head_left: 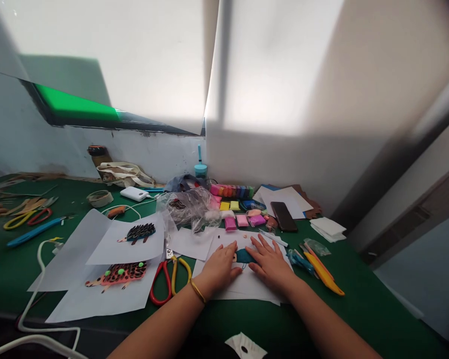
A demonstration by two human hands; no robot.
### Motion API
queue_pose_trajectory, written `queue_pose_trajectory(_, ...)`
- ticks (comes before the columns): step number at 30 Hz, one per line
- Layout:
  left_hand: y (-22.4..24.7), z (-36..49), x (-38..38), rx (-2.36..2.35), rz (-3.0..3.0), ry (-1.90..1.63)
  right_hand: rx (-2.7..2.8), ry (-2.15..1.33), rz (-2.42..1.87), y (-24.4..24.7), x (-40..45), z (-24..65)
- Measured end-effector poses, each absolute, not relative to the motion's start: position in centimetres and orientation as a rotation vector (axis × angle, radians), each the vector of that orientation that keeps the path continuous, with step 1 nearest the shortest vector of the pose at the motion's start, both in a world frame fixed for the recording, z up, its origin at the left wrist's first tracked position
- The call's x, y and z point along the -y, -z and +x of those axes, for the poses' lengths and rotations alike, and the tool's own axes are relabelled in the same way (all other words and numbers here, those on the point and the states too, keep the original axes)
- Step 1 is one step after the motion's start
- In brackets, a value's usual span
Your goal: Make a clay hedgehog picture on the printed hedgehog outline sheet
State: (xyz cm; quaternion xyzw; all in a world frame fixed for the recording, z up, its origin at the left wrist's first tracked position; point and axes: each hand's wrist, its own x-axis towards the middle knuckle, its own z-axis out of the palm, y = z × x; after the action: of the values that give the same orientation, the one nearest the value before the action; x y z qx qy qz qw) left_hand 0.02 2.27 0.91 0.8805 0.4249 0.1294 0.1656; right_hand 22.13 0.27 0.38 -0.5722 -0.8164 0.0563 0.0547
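A flat blue clay shape [244, 256] lies on a white paper sheet [243, 288], with a beige bit at its left end. My left hand [221, 264] rests on the sheet at the shape's left side, fingers stretched out. From the right, my right hand [270, 260] lies flat with spread fingers, its fingertips touching the shape's right end and partly hiding it. Neither hand grips anything. Just beyond the fingers, a small pinkish clay bit [245, 236] and a dark speck sit on the paper.
Red-and-yellow-handled scissors [170, 279] lie left of the sheet, beside papers bearing clay hedgehogs [121, 273]. Clay packets [230, 223], a plastic bag [183, 205] and a phone [283, 216] lie behind. Yellow modelling tools [324, 273] lie right. A white cable [41, 274] crosses the left side.
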Motion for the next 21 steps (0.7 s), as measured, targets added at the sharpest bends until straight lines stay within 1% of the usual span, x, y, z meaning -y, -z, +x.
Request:
queue_pose_trajectory(12,-0.9,-0.1,-2.3,-1.202,2.492,-0.386,2.35,-0.14,-1.773,-0.1,-0.2,23.7)
queue_pose_trajectory(17,-0.8,-0.1,-2.3,-1.198,2.491,-0.399,2.448,-0.196,-1.647,-0.2,0.4,24.2)
queue_pose_trajectory(21,-0.8,-0.1,-2.3,-1.199,2.489,-0.396,2.458,-0.22,-1.651,-0.4,0.9,23.8)
